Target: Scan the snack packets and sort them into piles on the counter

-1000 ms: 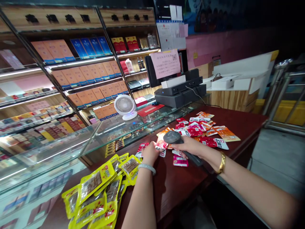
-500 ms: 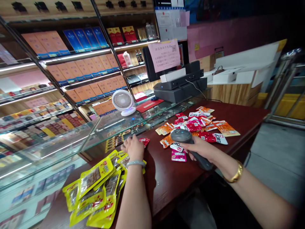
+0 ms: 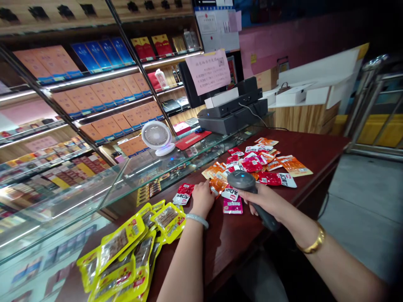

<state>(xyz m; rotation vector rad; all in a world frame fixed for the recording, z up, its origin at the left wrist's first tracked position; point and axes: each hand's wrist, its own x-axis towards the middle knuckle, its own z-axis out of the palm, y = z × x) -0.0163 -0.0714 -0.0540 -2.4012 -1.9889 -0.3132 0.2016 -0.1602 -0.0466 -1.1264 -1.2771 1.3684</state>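
My right hand (image 3: 260, 199) is wrapped round the handle of a dark grey barcode scanner (image 3: 242, 180), its head above the snack packets. My left hand (image 3: 203, 199) has its fingers curled at the left edge of an orange snack packet (image 3: 218, 184), pinching it. Just left of that hand lies a red and white snack packet (image 3: 183, 193). Nearer me on the left is a pile of yellow snack bags (image 3: 122, 239). Beyond the scanner spreads a heap of red and orange packets (image 3: 252, 162), with a magenta packet (image 3: 233, 205) at its near side.
The dark red wooden counter (image 3: 233, 239) adjoins a glass display case (image 3: 132, 180). On the glass stand a white fan (image 3: 156, 136) and a red mat (image 3: 192, 140). Behind are a monitor with a pink notice (image 3: 208, 72), a black cash drawer (image 3: 233, 119) and stocked shelves (image 3: 91, 77).
My left hand has moved right, from the red and white packet beside the yellow bags to the orange packet. The scanner stays in my right hand. The view has shifted slightly.
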